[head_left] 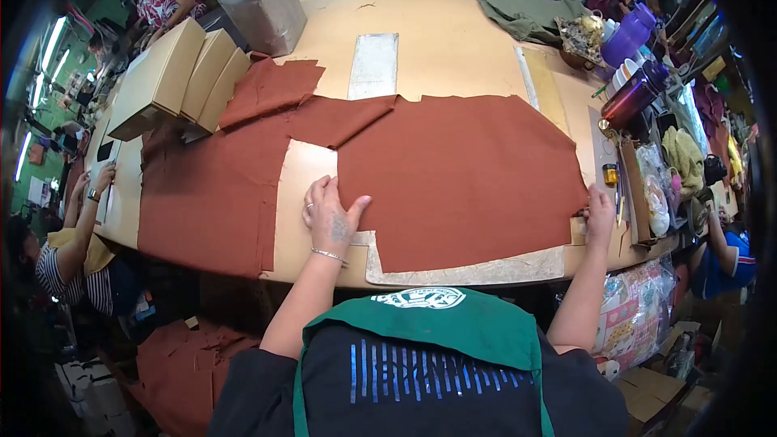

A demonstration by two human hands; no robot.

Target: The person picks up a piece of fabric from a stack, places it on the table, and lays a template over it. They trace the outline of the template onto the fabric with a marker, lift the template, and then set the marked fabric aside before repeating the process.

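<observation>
The large, flat, rust-red cloth panel (461,178) lies on the tan tabletop (429,0), in front of the person. Its long axis runs left to right, and its right end narrows through a slanted far corner. At its far left corner, a folded flap joins the bunched cloth beyond.

The left hand (328,210) is partly open at the panel's left edge, fingers loosely bent and thumb spread onto the cloth. The right hand (599,214) is curled at the panel's right edge; whether it grips the cloth cannot be told.

Left of the panel, a second rust-red cloth (206,210) hangs over the near table edge. Tan cardboard boxes (174,73) stand against its far side, blocking that part, with a dented silvery metal tin (263,8) beyond. A pale rectangular plate (374,65) lies behind the panel, and a whitish flat sheet (469,269) shows under its near edge. To the panel's far right stand a shiny dark-red bottle (635,97) and a purple bottle (627,36).
</observation>
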